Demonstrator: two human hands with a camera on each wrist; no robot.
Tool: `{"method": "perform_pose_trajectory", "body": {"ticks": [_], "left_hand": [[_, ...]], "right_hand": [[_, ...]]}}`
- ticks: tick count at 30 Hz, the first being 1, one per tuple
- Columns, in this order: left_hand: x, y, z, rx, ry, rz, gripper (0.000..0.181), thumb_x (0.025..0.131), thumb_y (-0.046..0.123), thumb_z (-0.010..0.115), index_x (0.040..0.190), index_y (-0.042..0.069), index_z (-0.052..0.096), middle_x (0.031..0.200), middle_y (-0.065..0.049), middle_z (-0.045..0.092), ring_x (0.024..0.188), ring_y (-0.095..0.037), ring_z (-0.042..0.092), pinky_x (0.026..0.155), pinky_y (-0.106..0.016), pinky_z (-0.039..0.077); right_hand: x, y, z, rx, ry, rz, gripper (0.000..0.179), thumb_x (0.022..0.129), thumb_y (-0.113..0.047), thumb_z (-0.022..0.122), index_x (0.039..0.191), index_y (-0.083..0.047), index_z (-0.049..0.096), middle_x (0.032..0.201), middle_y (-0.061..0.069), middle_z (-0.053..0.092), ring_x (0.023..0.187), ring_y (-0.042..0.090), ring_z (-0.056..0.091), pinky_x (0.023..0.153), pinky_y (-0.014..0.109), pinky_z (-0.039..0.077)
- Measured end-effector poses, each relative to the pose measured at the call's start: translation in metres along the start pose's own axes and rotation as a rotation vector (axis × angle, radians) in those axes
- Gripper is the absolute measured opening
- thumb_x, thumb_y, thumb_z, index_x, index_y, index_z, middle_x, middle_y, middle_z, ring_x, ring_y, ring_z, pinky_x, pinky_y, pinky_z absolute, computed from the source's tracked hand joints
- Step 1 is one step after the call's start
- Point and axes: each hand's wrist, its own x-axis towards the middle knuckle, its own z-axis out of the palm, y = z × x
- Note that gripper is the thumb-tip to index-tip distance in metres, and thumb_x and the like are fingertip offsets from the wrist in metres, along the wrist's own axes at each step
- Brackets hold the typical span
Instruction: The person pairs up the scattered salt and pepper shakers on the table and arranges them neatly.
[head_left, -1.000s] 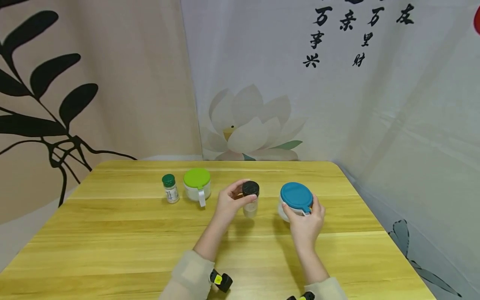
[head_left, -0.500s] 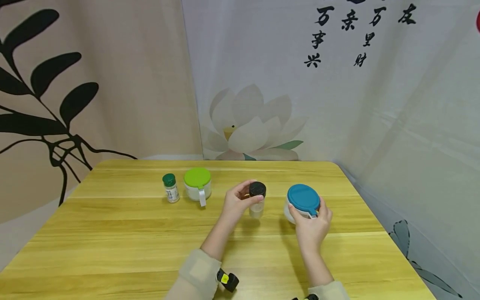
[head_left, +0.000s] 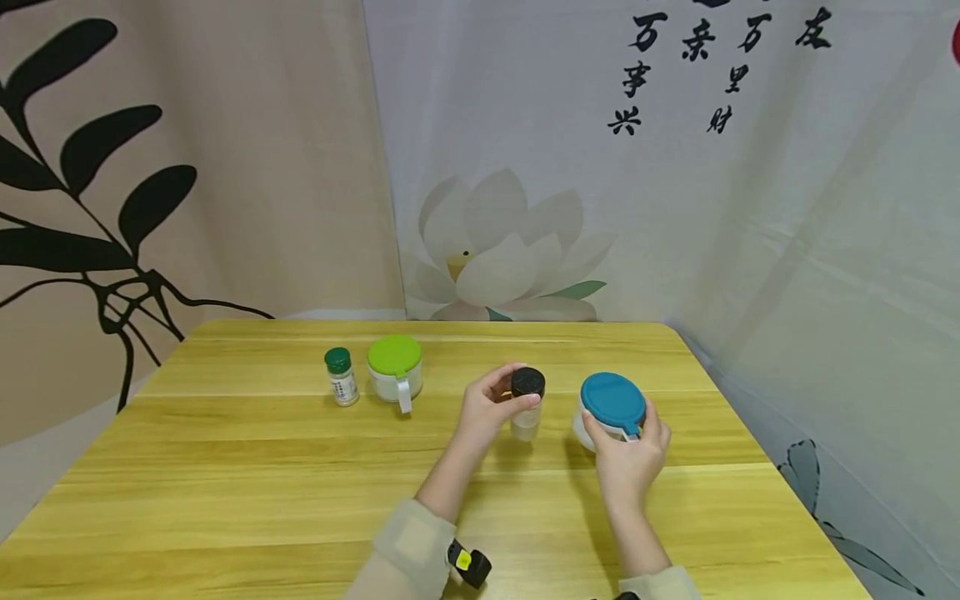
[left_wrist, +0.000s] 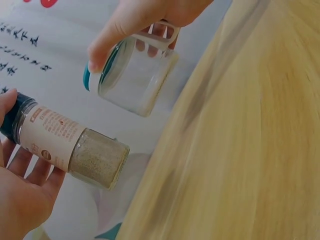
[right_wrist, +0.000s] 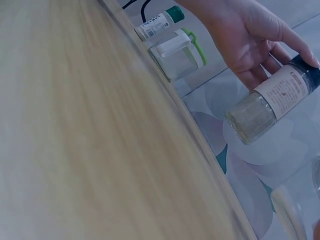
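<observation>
My left hand (head_left: 486,410) grips a spice jar (left_wrist: 52,136) near its black cap, thumb on one side and fingers on the other. Through the clear base of the jar a brownish powder shows below a pale printed label. To its right my right hand (head_left: 633,462) holds a clear glass seasoning pot (left_wrist: 132,77) with a blue lid (head_left: 613,401), fingers around its white handle. Both containers are raised over the wooden table (head_left: 300,500), their shadows falling on it, with a gap between them.
At the back left stand a small shaker (head_left: 343,385) with a dark green cap and a glass pot (head_left: 388,386) with a bright green lid and white handle. A printed cloth backdrop (head_left: 495,100) hangs behind the table.
Both hands have shifted to the right and slightly nearer, carrying the spice jar and the blue-lidded pot along. The two green-topped containers have stayed in place.
</observation>
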Motion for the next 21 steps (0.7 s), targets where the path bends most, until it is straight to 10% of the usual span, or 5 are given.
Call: {"method": "perform_pose_trajectory", "body": {"ticks": [21], "left_hand": [[0.001,-0.013,0.018,-0.012,0.003,-0.015,0.044,0.079,0.002,0.077,0.121,0.0,0.064,0.108,-0.006,0.067,0.104,-0.03,0.059,0.082,-0.029,0.049]], "right_hand": [[0.0,0.007,-0.004,-0.01,0.028,0.043,0.085,0.061,-0.02,0.093,0.132,0.004,0.052,0.12,0.023,0.047,0.112,0.035,0.045,0.097,0.056,0.035]]}}
